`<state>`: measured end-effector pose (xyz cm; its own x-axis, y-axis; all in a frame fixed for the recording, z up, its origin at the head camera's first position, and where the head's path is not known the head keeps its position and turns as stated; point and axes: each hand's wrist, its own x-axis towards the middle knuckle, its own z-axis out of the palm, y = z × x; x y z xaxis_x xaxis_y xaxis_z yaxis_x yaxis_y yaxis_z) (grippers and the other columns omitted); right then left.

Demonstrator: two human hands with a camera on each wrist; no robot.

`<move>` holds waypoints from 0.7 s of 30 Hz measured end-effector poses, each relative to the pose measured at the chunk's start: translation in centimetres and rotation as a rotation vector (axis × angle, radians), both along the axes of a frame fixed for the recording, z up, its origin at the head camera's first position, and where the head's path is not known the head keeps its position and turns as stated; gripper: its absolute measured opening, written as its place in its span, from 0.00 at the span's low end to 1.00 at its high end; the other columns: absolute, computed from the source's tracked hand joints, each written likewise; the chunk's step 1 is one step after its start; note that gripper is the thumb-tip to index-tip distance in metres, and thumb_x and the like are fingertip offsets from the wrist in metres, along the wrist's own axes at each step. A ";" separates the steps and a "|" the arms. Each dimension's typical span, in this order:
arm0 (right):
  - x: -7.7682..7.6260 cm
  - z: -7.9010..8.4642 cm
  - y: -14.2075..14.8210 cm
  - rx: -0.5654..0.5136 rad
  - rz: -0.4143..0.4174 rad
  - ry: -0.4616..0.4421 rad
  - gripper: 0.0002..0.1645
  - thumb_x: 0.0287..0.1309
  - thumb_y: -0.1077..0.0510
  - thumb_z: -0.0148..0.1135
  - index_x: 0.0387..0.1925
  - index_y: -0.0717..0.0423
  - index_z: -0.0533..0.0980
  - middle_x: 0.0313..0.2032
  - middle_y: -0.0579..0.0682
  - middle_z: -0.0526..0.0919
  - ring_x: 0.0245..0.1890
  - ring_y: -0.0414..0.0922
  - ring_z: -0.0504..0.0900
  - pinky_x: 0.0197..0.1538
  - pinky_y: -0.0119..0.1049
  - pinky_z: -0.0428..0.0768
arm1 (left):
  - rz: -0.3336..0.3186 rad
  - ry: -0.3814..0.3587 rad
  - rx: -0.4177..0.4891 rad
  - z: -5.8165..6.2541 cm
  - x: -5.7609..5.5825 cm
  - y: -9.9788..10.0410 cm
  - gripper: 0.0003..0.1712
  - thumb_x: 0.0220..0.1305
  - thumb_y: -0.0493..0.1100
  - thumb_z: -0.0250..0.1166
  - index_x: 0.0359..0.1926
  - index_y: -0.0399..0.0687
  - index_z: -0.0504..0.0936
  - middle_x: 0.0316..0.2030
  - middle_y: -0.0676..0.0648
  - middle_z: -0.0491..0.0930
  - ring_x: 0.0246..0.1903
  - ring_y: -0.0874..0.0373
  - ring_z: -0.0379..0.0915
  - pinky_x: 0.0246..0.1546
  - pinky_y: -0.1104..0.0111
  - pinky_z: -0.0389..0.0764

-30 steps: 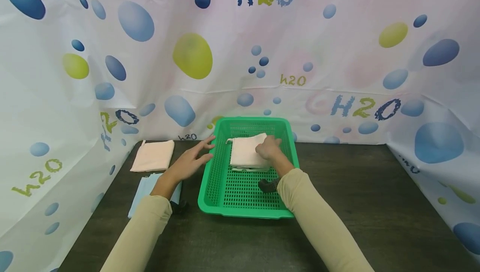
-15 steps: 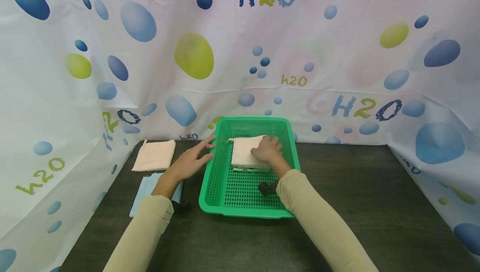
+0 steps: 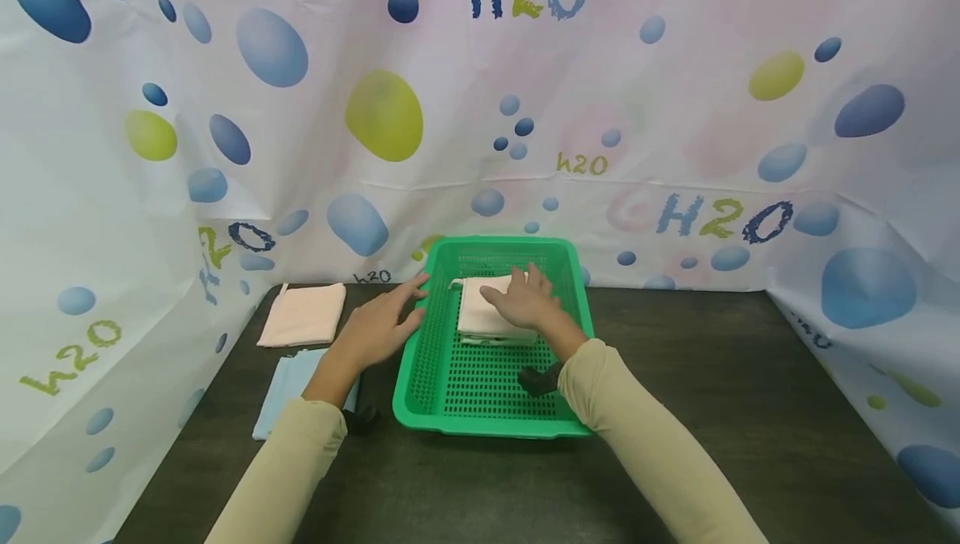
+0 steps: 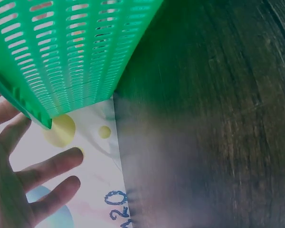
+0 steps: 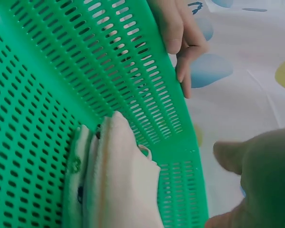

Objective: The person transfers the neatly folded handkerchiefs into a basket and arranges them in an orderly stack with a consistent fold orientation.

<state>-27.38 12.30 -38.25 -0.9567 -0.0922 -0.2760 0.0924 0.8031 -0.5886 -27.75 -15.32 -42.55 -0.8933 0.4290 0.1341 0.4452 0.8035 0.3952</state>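
Observation:
A green perforated plastic basket stands on the dark table. Towards its back lies a stack of folded cloths, a pale cream one on top with a small loop at its corner. Above the stack, my right hand is raised with spread fingers and holds nothing. In the right wrist view a gap shows between that hand's thumb and the folded cloths. My left hand is at the basket's left rim with loosely extended fingers. Its fingertips appear to touch the rim.
A folded pale pink cloth lies at the back left of the table. Nearer, a light blue cloth is partly covered by the left forearm. A printed white curtain borders the back and both sides.
My right hand has lifted off the top cloth, its fingers going from curled over it to spread. The left hand stays at the rim.

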 end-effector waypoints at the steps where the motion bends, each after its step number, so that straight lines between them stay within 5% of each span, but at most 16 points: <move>1: 0.0 0.1 0.1 0.003 0.011 -0.010 0.52 0.73 0.29 0.42 0.82 0.55 0.43 0.82 0.61 0.31 0.82 0.66 0.33 0.77 0.73 0.43 | 0.000 0.014 -0.004 0.0 0.0 0.0 0.34 0.79 0.59 0.49 0.81 0.67 0.54 0.69 0.58 0.75 0.67 0.46 0.74 0.56 0.42 0.78; 10: 0.0 -0.1 1.2 0.108 0.091 -0.013 0.61 0.63 0.14 0.32 0.83 0.43 0.33 0.81 0.55 0.21 0.81 0.62 0.23 0.75 0.73 0.25 | 0.004 0.074 -0.030 -0.2 0.4 0.0 0.33 0.79 0.59 0.49 0.80 0.64 0.56 0.69 0.56 0.75 0.65 0.45 0.72 0.51 0.44 0.80; 21: 1.8 1.8 4.1 0.170 0.153 0.059 0.60 0.66 0.19 0.39 0.83 0.44 0.32 0.81 0.60 0.24 0.81 0.65 0.24 0.76 0.73 0.28 | 0.059 0.143 -0.035 -0.3 0.6 -0.1 0.31 0.79 0.67 0.41 0.75 0.64 0.65 0.74 0.53 0.68 0.61 0.42 0.72 0.52 0.44 0.78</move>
<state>-25.55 16.40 -36.44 -0.9499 -0.1948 -0.2443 -0.0687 0.8930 -0.4448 -27.18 -15.43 -42.90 -0.8900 0.3830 0.2474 0.4466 0.8419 0.3031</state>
